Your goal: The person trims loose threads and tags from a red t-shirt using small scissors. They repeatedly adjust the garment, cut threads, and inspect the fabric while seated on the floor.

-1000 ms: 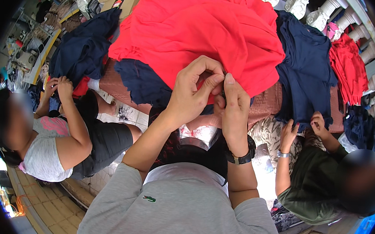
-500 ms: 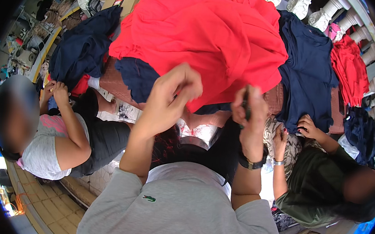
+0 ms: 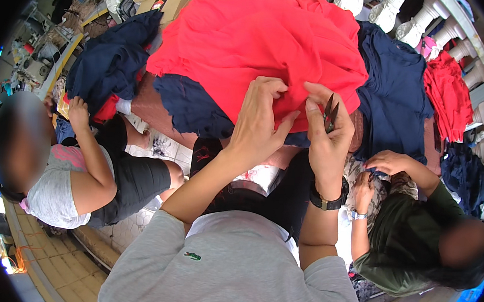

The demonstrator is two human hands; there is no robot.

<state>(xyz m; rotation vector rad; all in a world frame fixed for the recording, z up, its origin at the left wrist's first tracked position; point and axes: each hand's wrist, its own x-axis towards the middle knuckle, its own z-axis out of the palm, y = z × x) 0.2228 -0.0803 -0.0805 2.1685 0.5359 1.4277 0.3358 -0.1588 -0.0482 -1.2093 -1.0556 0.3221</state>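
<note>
A big heap of red cloth point(image 3: 251, 42) spreads over the work surface in front of me. My left hand point(image 3: 259, 121) is at its near edge, fingers curled onto the fabric and the thumb set apart. Just to its right, my right hand point(image 3: 330, 144) carries small dark thread snips point(image 3: 330, 115) in its palm, blades pointing up and away from me. The thumb and forefinger of that hand reach to the red cloth beside my left fingertips. Dark navy cloth point(image 3: 188, 106) shows from under the red heap. Whatever lies between my fingertips is too small to make out.
Navy garments lie at left point(image 3: 113, 47) and right point(image 3: 394, 89), with more red cloth point(image 3: 447, 94) at far right. A cardboard box point(image 3: 162, 0) and white balusters point(image 3: 417, 25) stand behind. One person sits on each side, hands on or near navy cloth.
Both hands have come closer together, up to the red cloth; my left moved right. The snips now point away from me. The right-hand person's hands have drawn together over navy cloth.
</note>
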